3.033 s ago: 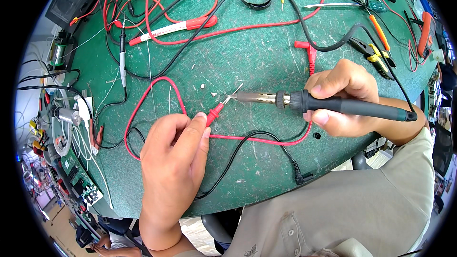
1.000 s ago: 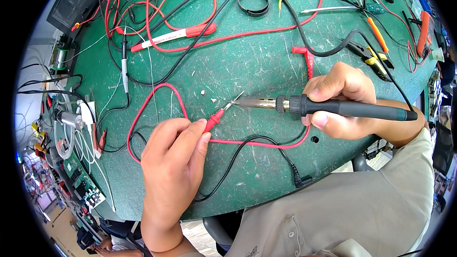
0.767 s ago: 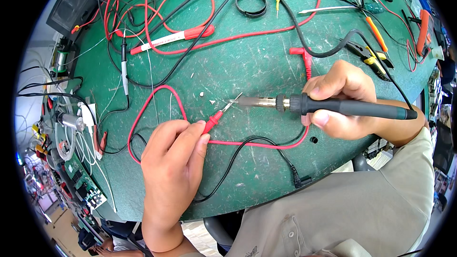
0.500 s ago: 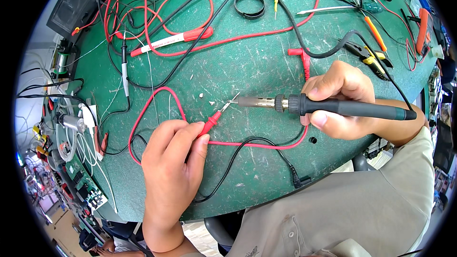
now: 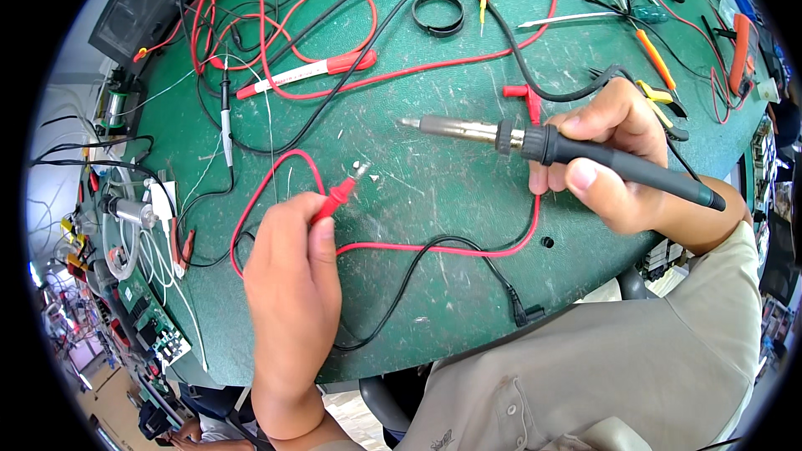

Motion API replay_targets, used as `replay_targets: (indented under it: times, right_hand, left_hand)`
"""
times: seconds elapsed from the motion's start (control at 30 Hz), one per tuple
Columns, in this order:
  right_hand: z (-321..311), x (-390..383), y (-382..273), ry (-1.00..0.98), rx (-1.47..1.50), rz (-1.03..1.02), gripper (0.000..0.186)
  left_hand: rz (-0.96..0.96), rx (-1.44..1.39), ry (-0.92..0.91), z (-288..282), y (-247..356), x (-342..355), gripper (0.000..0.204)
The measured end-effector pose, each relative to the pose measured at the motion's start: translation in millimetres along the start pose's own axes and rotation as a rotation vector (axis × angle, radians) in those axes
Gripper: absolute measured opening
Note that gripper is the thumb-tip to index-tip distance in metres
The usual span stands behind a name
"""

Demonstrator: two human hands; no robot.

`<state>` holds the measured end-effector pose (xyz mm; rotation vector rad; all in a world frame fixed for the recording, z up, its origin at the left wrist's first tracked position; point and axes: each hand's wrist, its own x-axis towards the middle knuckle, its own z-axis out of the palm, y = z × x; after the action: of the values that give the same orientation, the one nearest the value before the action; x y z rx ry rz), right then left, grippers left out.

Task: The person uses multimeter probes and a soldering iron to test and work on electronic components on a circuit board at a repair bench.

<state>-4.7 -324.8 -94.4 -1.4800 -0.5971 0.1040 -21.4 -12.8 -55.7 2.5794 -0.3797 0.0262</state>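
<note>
My left hand (image 5: 292, 276) pinches a red test probe (image 5: 336, 199) between thumb and fingers; its short metal end points up and to the right. A red lead (image 5: 451, 247) loops across the green mat from it. My right hand (image 5: 631, 121) is closed around the black handle of a soldering iron (image 5: 572, 152), held tilted. The iron's bare tip points left and stands apart from the probe's metal end. Beside my right hand lies a red right-angle plug (image 5: 533, 103). A few small pale scraps (image 5: 374, 177) rest on the mat near the probe.
Tangled red and black leads, a red-and-white marker (image 5: 305, 73) and a black ring (image 5: 438, 15) lie farther back. At the right are yellow-handled pliers (image 5: 654, 92), an orange-handled tool (image 5: 656, 58) and a red multimeter (image 5: 742, 54). A circuit board (image 5: 154, 324) sits at the left edge.
The iron's tip and the probe's end, close together before, have separated. My left hand has drawn the probe left and turned it more upright; the iron's tip has risen away from it.
</note>
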Motion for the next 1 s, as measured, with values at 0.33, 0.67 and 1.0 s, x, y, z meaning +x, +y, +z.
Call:
replay_targets:
  times: [0.33, 0.67, 1.0]
  right_hand:
    - [3.3, 1.2, -6.6, 0.079, -0.039, -0.038, 0.022]
    - [16.0, 5.2, -21.2, 0.231, -0.067, -0.087, 0.019]
    - [16.3, 5.1, -16.3, 0.269, -0.053, -0.172, 0.019]
  left_hand:
    - [0.165, 0.114, 0.106, -19.2, -8.4, -2.3, 0.025]
    - [0.273, 0.337, 0.352, -38.7, -13.3, -7.1, 0.022]
    - [0.08, -0.418, 0.521, -78.8, -56.2, 1.5, 0.028]
